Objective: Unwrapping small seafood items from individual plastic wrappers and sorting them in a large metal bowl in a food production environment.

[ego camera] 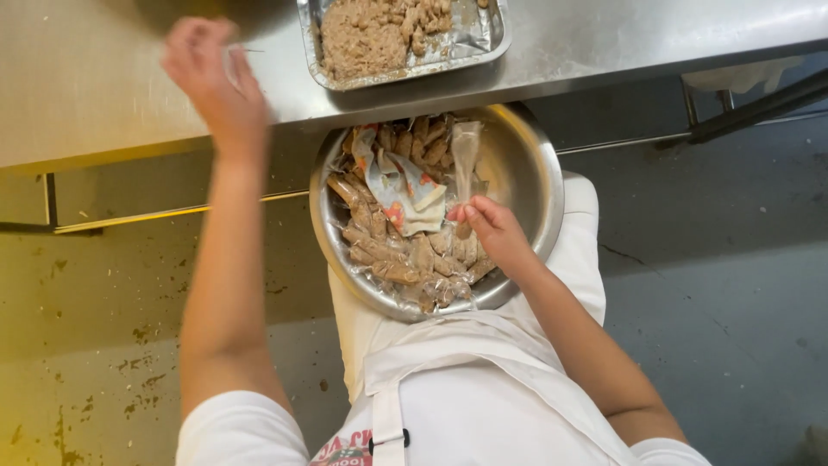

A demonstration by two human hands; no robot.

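Your white apron (pixel 483 388) sits closest below you, with the metal bowl (pixel 526 173) resting on your lap against the table (pixel 103 78) edge. Your right hand (pixel 492 231) is inside the bowl, fingers pinched together on the lower end of a clear plastic bag (pixel 466 151); its long axis runs up and away from your fingers toward the table. Filled brown packets (pixel 388 255) lie to its left. Your left hand (pixel 211 73) is raised over the table, blurred, so I cannot tell its fingers' state. A foil tray (pixel 483 39) of brown mince lies beyond.
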